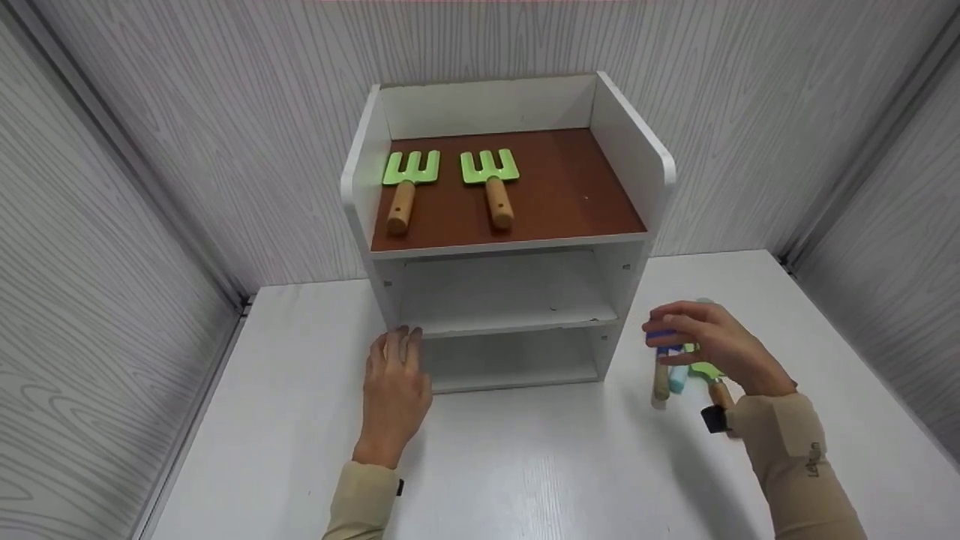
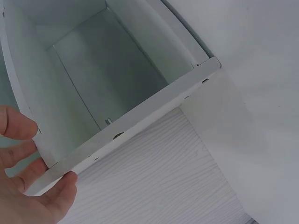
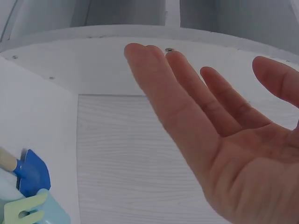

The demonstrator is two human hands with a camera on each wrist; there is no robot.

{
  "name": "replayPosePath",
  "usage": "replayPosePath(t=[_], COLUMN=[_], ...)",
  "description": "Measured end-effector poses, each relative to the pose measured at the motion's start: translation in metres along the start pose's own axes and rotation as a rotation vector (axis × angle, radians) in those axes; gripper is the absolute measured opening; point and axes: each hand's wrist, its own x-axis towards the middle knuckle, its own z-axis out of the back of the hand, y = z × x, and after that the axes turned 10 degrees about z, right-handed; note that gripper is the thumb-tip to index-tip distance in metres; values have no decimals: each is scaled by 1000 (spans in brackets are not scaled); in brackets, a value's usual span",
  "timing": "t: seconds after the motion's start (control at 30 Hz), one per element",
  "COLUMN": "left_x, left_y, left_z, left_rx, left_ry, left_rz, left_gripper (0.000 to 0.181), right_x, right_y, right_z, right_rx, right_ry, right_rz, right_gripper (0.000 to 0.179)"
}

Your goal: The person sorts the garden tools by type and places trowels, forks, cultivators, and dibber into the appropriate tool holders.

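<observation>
A white shelf unit (image 1: 517,330) stands upright, with a brown top surface bearing two green hand forks with wooden handles, a left one (image 1: 402,204) and a right one (image 1: 498,201). My left hand (image 1: 395,394) is at its lower left front edge. In the left wrist view, the fingers curl around a corner of the white board (image 2: 135,109). My right hand (image 1: 712,341) hovers right of the unit, fingers spread and holding nothing. Beneath it lie a blue shovel (image 3: 33,173) with a wooden handle, a light blue piece (image 1: 678,377) and a green tool (image 1: 705,369), partly hidden by the hand.
The unit's two lower compartments face forward, divided by a middle shelf (image 1: 517,328). Grey wood-grain walls (image 1: 187,112) enclose the white table (image 1: 517,465) at the back and both sides.
</observation>
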Motion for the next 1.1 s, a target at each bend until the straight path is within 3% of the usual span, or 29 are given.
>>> replayPosePath(t=[0.23, 0.6, 1.1], left_x=[1, 1, 2], left_y=[-4, -6, -1], left_z=[4, 6, 5], left_rx=[45, 97, -25], left_ry=[21, -13, -48], left_rz=[10, 20, 21], left_gripper=[50, 46, 41], right_x=[-5, -10, -18], right_y=[-14, -37, -58], right_z=[11, 27, 45], right_rx=[-32, -60, -112], right_ry=[-36, -52, -67], right_rz=[-83, -143, -224], right_gripper=[57, 57, 65])
